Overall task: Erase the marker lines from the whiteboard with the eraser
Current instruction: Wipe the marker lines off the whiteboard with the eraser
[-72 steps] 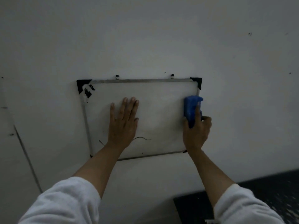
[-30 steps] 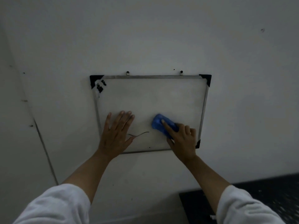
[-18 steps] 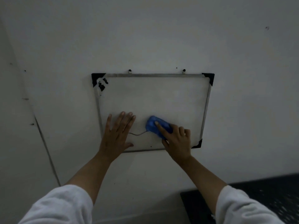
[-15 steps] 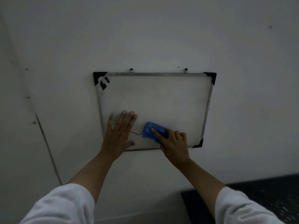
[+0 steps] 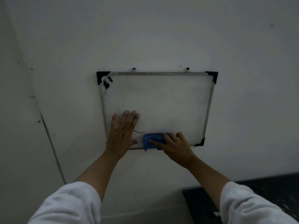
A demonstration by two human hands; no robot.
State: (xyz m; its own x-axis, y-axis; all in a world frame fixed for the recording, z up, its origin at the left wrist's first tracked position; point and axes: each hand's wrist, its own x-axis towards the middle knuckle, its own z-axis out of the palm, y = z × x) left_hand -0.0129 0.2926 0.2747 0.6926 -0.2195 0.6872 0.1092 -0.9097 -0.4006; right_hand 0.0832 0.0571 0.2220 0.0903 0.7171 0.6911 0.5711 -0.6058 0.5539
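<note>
Blue eraser (image 5: 152, 141), one, held by right hand (image 5: 176, 147); left hand (image 5: 122, 134) flat on one whiteboard (image 5: 161, 102)

white wall (image 5: 161, 38), perhaps dark counter (image 5: 267, 191)

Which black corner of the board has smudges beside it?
The top-left corner: black smudges sit just inside it. The other visible black corners show none.

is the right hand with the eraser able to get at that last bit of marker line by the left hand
Probably yes. The marker line lies bare just above and left of the eraser in the right hand. Only the left hand borders its left end.
</note>
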